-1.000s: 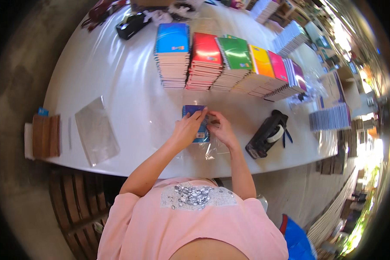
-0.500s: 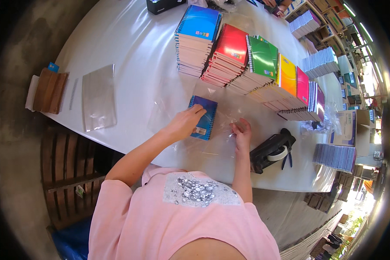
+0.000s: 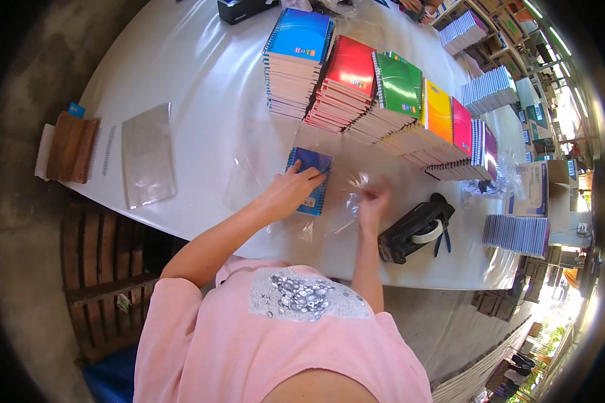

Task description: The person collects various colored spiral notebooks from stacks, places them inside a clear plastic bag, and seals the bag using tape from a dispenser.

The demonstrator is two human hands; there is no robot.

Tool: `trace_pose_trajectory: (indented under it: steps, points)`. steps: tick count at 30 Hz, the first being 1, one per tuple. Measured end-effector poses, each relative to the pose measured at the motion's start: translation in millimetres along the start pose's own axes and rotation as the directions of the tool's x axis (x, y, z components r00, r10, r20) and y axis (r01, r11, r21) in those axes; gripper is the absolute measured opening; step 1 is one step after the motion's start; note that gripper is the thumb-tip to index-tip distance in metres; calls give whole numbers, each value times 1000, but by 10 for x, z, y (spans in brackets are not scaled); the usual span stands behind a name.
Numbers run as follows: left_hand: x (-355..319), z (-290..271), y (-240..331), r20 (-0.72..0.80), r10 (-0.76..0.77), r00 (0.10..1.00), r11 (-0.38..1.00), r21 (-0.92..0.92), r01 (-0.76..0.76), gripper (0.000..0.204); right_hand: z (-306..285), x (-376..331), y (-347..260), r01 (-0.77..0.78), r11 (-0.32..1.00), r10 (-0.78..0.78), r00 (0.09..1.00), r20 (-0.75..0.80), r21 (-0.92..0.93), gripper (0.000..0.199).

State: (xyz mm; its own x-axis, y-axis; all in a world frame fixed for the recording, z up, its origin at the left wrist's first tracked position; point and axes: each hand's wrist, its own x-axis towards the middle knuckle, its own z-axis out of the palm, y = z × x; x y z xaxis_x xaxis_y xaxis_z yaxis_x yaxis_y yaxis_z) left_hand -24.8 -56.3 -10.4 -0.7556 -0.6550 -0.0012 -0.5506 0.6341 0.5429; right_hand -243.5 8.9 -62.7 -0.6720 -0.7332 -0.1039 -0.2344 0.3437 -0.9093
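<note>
A small blue-purple spiral notebook (image 3: 321, 163) lies on the white table, its wire binding along the right side. My left hand (image 3: 290, 191) rests on the notebook with its fingers stretched over the cover, covering much of it. Thin clear plastic film (image 3: 356, 191) spreads around the notebook; glare hides its outline and how it wraps. Just right of the notebook, my right hand (image 3: 374, 201) is blurred by motion, its fingertips pinching a crinkled part of the film.
Beyond the notebook stand tall stacks of spiral notebooks with blue (image 3: 299, 33), red (image 3: 351, 65), green (image 3: 398, 84) and yellow (image 3: 438, 109) covers. A black tape dispenser (image 3: 410, 232) sits at right beside dark-handled pliers (image 3: 442, 240). At left lie clear sleeves (image 3: 148, 156) and a wooden block (image 3: 78, 146).
My left hand has flattened over the notebook, fingers spreading across its cover. The right hand has moved slightly, now blurred, and the film beside it is more bunched up.
</note>
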Motion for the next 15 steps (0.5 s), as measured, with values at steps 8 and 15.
trace_pose_trajectory:
  steps: [8,15]
  points:
    - [42,-69,15,216,-144,966,987,106,123,54,157,-72,-961,794,608,-547,434,716,-16,68]
    - [-170,-11,-317,81,-183,980,981,-55,188,64,366,270,-867,650,758,-246,364,898,-56,41]
